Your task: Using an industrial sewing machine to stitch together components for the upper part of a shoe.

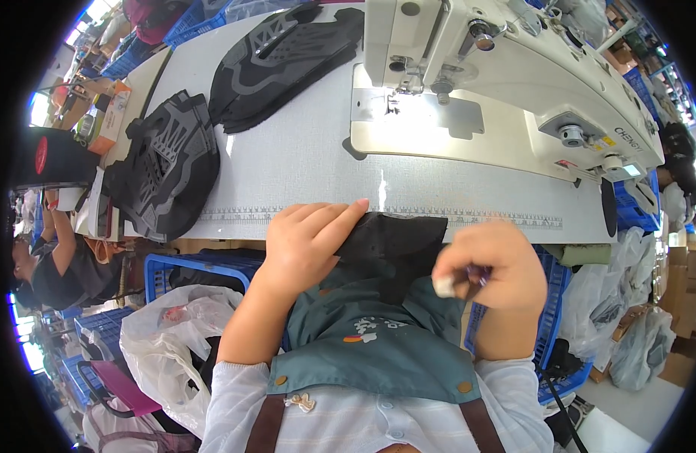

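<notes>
A black fabric piece [397,234] lies over the front edge of the sewing table and drapes toward my lap. My left hand [304,245] grips its left side, fingers together on top and the thumb lower down. To the right of the fabric, my right hand [502,264] is raised and closed around a slender dark tool [477,276] with a pale end. Motion blurs this hand, so the tool's exact kind is not clear. Beyond both hands stands a white sewing machine [529,83], its lamp lighting the needle plate [431,113].
Stacks of black and grey shoe uppers [167,162] lie at the table's left and far side. A printed ruler strip [506,220] runs along the front edge. Blue crates [163,264] and a white plastic bag [163,332] sit below. Another person [65,264] is at far left.
</notes>
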Available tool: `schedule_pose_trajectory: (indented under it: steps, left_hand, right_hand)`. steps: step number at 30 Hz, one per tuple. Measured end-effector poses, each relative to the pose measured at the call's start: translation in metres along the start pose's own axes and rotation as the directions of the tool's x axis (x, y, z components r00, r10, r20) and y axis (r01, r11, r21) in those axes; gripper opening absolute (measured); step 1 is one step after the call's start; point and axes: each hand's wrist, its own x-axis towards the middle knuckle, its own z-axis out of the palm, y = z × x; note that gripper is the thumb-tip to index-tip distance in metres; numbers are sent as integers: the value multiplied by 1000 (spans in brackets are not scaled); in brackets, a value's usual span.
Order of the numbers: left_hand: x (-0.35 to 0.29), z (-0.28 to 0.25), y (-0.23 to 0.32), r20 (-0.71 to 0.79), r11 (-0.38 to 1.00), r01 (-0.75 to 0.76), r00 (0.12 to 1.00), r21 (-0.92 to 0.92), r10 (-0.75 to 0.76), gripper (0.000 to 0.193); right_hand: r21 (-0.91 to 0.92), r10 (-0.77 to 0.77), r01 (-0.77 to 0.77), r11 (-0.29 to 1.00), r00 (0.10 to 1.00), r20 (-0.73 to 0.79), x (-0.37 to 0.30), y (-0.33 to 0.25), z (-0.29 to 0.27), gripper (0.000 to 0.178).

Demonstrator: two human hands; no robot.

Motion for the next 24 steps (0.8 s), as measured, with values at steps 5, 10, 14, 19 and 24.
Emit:
schedule_pose_trajectory:
  steps: [5, 10, 14, 19, 24]
  left_hand:
    - [3, 3, -2, -22, 1000, -18, 1000, -18, 17, 57]
    - [2, 2, -2, -16, 1000, -7, 1000, -13, 7, 56]
    - [1, 0, -1, -11, 1000, 1, 1000, -24, -1, 56]
    - [1, 1, 1, -15, 1000, 15, 1000, -27, -15, 53]
    - [3, 1, 0, -25, 999, 5, 1000, -40, -6, 49]
  right_hand:
    - [140, -57, 6, 990, 931, 361, -6, 3, -16, 31]
    - [146, -20, -6, 989, 984, 174, -5, 9, -3, 39]
    - [112, 62, -70, 991, 995, 78, -3, 6, 1, 39]
    - [20, 182, -182, 983, 961, -207, 6, 6, 18, 50]
    - [6, 140, -142, 990, 966, -217, 10, 16, 24, 54]
